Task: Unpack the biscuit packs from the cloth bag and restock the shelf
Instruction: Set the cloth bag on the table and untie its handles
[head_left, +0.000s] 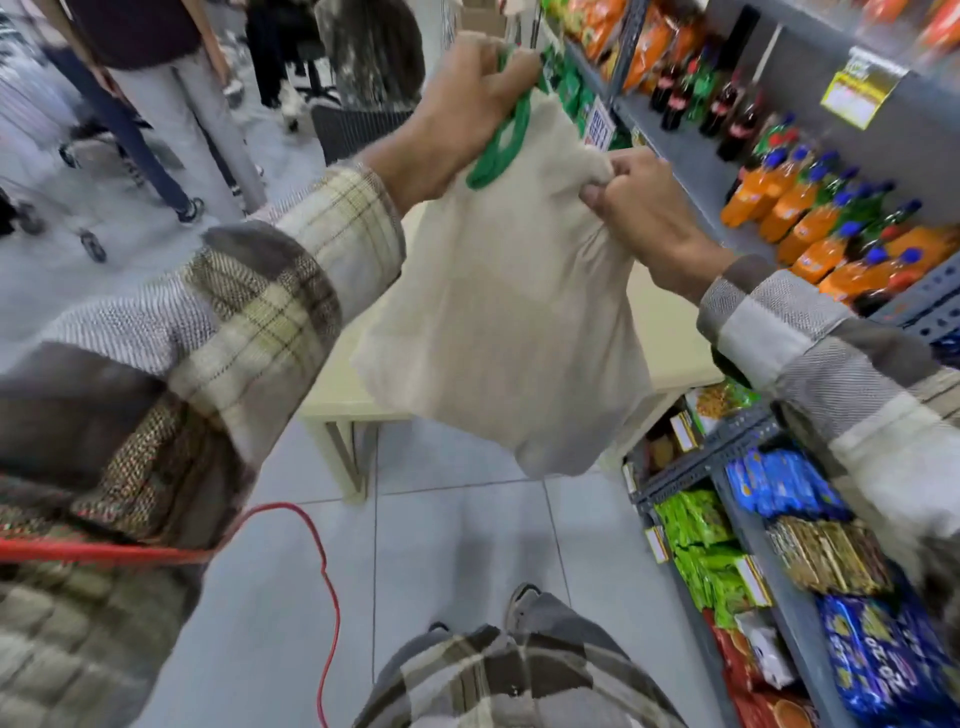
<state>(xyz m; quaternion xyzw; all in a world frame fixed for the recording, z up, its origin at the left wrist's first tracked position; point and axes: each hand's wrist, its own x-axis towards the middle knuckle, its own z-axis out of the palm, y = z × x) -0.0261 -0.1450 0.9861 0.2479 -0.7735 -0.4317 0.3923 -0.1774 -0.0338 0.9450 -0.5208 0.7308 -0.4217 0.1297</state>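
The cloth bag (511, 312) hangs at center frame, clear of the pale table (343, 400) below it. The left hand (457, 111) is fisted around its green handle (504, 140); the right hand (641, 202) pinches the bag's upper edge. Bare floor tiles (457, 545) lie open at lower center. The shelf (753, 519) fills the right side, with biscuit packs (784, 483) at lower right and orange bottles (810, 223) above. Labels are too blurred to read.

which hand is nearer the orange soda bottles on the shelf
Right. The right hand pinches the cloth bag's edge just beside the orange soda bottles; the left hand grips the green handle farther away.
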